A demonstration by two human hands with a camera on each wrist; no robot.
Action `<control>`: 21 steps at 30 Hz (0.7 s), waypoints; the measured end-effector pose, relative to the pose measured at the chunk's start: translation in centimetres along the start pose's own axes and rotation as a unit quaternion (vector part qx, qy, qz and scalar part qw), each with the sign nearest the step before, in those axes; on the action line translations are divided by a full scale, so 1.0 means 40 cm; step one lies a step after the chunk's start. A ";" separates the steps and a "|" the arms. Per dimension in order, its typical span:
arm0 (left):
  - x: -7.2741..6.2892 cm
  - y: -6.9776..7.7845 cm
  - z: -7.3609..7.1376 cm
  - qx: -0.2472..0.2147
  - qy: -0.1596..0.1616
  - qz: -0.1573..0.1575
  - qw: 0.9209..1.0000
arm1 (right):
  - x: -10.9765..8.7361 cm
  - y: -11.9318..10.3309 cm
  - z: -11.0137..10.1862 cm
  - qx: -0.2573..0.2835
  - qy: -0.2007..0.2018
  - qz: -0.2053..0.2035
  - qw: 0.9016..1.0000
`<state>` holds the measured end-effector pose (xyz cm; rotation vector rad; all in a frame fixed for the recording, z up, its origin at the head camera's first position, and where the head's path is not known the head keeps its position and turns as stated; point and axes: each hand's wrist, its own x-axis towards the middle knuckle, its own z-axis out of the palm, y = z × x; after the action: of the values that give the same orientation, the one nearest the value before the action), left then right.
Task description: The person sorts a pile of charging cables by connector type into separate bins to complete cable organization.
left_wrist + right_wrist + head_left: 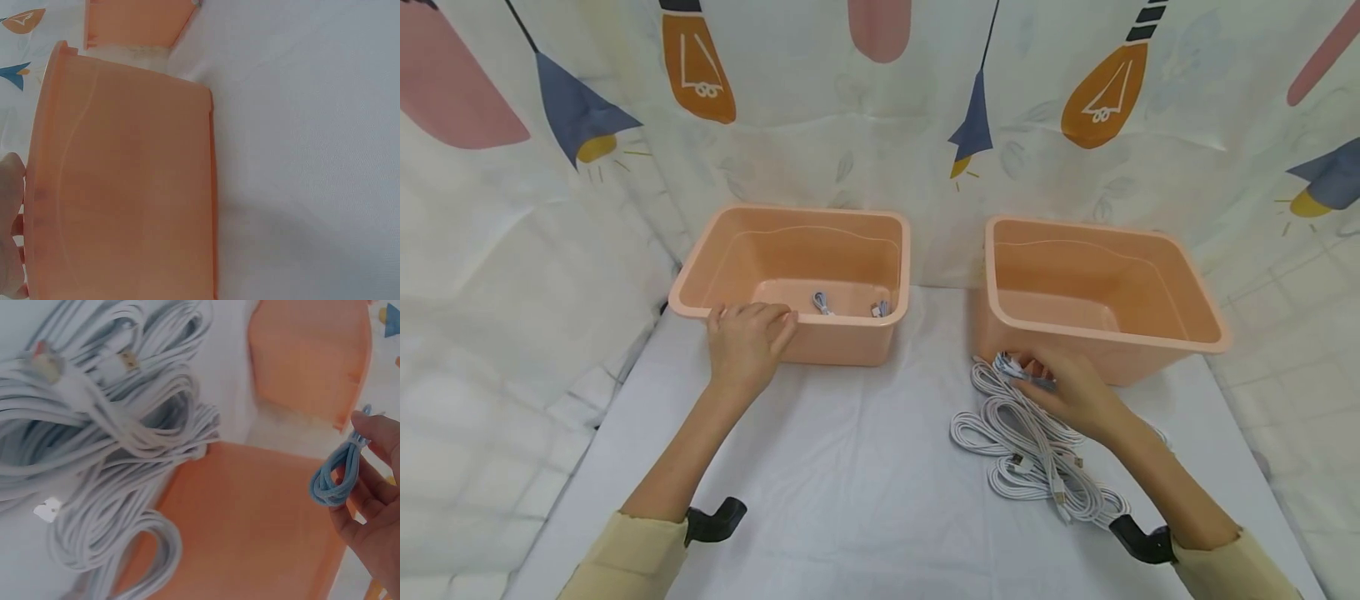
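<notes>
My right hand [1071, 392] pinches a small bundled cable [337, 472], pale blue-white and tied around its middle. It is held close over a pile of long coiled white cables [1026, 442], in front of the right bin [1097, 342]. My left hand [745, 342] rests on the front rim of the left peach-coloured bin [842, 342], with the fingers bent at the rim. Inside that bin lie two small bundled cables, one grey-white cable [822, 302] near the middle and another [880, 309] in the front right corner.
Both bins stand on a white cloth-covered table [865, 467], side by side with a gap between them. A patterned curtain [917, 158] hangs behind them. USB plugs [128, 361] stick out of the cable pile.
</notes>
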<state>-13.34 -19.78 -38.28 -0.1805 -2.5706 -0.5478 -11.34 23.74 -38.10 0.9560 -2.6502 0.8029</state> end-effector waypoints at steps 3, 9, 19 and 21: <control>0.000 0.002 0.000 0.001 0.005 0.002 1.000 | 0.029 -0.010 -0.003 0.001 -0.004 -0.003 1.000; 0.001 0.003 0.000 0.001 0.010 0.006 1.000 | 0.086 -0.040 -0.014 0.012 -0.029 0.009 0.999; 0.001 0.002 -0.001 0.004 0.005 0.003 1.000 | 0.176 -0.073 -0.026 0.045 -0.039 0.017 0.998; 0.001 0.001 0.000 0.004 0.007 0.004 1.000 | 0.195 -0.080 -0.028 0.045 -0.040 0.016 0.998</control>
<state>-13.37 -19.72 -38.24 -0.1835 -2.5563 -0.5350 -15.24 18.21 -32.95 0.9884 -2.7248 0.9167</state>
